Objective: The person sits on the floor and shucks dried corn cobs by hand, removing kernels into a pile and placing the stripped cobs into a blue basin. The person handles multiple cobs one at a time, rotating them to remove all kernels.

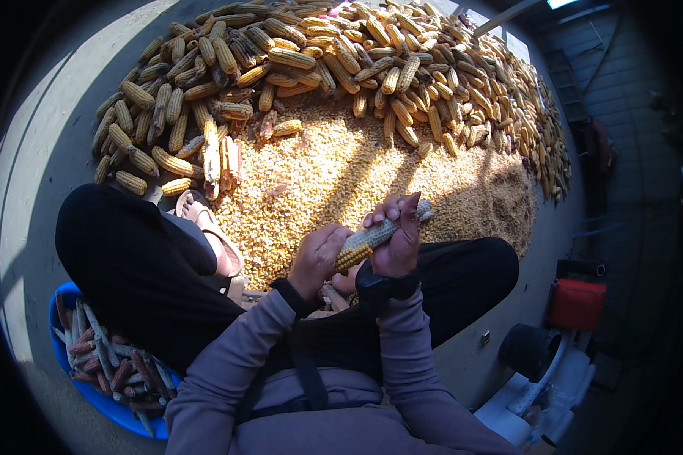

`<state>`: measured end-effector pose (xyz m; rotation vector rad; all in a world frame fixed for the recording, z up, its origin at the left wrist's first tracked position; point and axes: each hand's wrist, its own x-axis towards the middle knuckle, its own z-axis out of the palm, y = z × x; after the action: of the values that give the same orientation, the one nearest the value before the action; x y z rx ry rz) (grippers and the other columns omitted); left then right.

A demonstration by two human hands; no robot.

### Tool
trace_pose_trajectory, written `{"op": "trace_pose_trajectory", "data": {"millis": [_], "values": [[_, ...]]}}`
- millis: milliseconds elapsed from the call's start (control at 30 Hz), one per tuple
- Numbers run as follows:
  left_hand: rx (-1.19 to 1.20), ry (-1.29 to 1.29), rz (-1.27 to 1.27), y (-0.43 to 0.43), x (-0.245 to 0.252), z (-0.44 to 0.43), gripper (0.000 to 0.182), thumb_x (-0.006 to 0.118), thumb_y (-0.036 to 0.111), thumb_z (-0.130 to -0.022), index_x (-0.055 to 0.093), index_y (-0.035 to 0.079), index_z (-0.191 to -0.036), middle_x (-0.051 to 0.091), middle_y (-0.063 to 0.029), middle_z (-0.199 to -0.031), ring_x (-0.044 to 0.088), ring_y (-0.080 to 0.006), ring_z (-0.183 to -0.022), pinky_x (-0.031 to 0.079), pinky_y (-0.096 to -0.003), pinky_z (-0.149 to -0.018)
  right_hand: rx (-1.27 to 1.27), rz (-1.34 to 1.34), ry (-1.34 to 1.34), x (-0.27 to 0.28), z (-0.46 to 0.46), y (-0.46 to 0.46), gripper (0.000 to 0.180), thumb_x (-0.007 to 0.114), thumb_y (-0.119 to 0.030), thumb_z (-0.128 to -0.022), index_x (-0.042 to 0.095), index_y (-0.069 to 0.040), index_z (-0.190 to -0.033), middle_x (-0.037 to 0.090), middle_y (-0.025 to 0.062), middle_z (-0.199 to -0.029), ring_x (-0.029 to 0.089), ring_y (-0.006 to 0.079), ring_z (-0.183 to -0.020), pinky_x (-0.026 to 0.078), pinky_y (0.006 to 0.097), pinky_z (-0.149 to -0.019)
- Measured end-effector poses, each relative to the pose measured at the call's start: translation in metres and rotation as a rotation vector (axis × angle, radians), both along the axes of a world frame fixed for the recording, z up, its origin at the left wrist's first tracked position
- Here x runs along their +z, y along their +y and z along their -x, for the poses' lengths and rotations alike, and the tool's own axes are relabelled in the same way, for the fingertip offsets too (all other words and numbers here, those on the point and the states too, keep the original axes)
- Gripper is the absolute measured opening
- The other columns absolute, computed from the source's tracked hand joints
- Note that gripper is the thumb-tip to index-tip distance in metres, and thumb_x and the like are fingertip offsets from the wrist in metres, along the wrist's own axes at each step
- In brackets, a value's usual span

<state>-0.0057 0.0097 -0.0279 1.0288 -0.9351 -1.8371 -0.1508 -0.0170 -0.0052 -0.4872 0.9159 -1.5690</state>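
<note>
Both of my hands hold one corn cob point(379, 233) above my lap, tilted up to the right. Most of its visible length is bare and pale; yellow kernels remain in rows at the lower left end. My left hand point(317, 256) grips that kernelled end. Around the bare upper part, my right hand point(397, 236) has its fingers wrapped, thumb up near the tip. Beneath and beyond the hands, loose corn kernels point(313, 176) cover the floor in a wide heap.
Unshelled corn ears point(341, 62) form a large curved pile beyond the kernels. To my left, a blue basin point(105, 406) holds stripped cobs point(116, 355). A black container point(528, 351) and a red box point(576, 305) stand at the right. My sandalled foot point(209, 230) borders the kernels.
</note>
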Motion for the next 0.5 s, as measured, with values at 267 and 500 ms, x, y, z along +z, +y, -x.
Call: {"op": "trace_pose_trajectory", "data": {"millis": [267, 500], "values": [[-0.135, 0.185, -0.073, -0.005, 0.019, -0.002, 0.041, 0.046, 0.037, -0.103, 0.064, 0.001, -0.106, 0.062, -0.0046, -0.078, 0.062, -0.0119, -0.068, 0.049, -0.025, -0.059, -0.068, -0.034, -0.102, 0.0, 0.015, -0.003, 0.033, 0.055, -0.045, -0.097, 0.047, -0.015, -0.086, 0.045, -0.003, -0.071, 0.052, 0.0135, -0.065, 0.05, 0.0339, -0.063], [-0.009, -0.047, 0.245, 0.002, -0.003, 0.004, 0.037, 0.048, 0.032, -0.102, 0.062, -0.002, -0.105, 0.06, -0.0049, -0.076, 0.057, -0.0109, -0.063, 0.047, -0.0262, -0.057, -0.015, -0.011, -0.076, -0.002, 0.013, 0.0, 0.032, 0.052, -0.044, -0.099, 0.047, -0.016, -0.083, 0.047, -0.004, -0.071, 0.053, 0.0136, -0.067, 0.048, 0.0343, -0.064]]}}
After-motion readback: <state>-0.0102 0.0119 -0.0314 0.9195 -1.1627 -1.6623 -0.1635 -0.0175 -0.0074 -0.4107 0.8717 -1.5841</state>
